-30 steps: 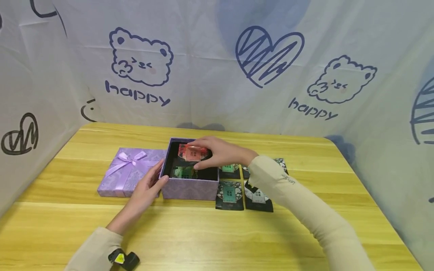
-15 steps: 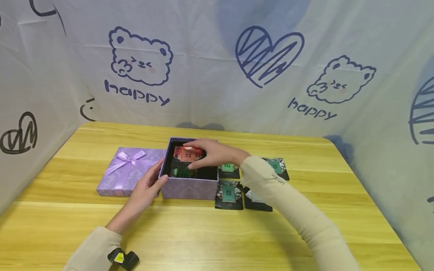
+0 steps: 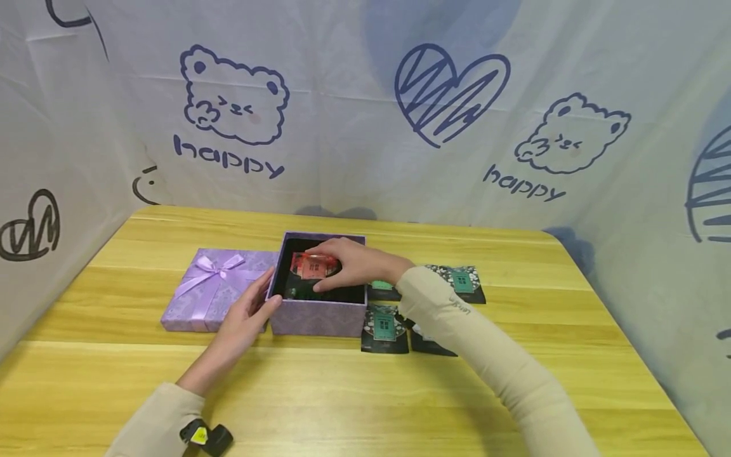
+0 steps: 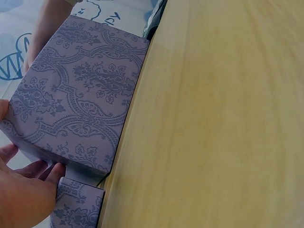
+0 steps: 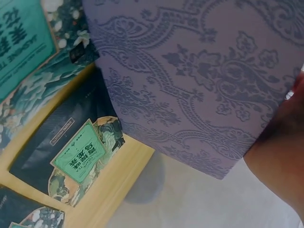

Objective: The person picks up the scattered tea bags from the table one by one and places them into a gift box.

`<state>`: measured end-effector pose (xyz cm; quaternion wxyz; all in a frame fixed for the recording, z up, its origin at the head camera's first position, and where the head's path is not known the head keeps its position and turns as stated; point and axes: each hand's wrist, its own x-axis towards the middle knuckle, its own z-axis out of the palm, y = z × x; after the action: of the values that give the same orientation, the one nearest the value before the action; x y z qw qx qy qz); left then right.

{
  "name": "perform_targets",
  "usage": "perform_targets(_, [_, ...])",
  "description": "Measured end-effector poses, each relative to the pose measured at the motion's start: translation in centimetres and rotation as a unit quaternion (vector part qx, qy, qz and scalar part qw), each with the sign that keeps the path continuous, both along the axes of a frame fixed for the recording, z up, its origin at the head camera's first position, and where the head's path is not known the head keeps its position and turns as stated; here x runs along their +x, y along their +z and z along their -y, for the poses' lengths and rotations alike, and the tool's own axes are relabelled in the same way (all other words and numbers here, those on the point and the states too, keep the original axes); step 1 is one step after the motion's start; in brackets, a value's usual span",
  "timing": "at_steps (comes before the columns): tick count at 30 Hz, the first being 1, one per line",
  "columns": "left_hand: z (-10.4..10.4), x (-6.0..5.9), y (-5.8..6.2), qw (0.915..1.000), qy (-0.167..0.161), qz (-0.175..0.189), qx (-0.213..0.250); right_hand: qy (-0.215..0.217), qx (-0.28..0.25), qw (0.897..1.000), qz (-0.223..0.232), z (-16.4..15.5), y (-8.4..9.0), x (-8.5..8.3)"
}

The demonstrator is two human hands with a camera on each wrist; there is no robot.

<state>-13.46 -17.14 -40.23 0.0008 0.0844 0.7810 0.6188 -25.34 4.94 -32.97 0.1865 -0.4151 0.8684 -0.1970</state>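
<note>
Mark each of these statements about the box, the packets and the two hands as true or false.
1. The right hand holds a red packet inside the open purple box. True.
2. The lid with the bow sits on top of the box. False: it lies on the table to the left of the box.
3. The left hand rests against the box's left corner. True.
4. All packets are inside the box. False: several dark packets with green labels lie on the table to its right.
</note>
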Motion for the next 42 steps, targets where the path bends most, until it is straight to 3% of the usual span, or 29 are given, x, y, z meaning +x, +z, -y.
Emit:
perform_targets(11, [0.0,0.1,-0.1,0.9999,0.003,-0.01,-0.004,0.01,0.054,0.998,-0.037,0.3,-0.5,0.5])
perform_targets(20, [0.0,0.2,-0.2,0.9998,0.014,0.003,-0.012,0.027,0.054,0.996,-0.063,0.4,-0.4,0.5])
perform_targets(42, [-0.3,0.0,-0.4,0.9999,0.011,-0.013,0.0,0.004,-0.031,0.998,-0.046,-0.7,-0.3,0.4])
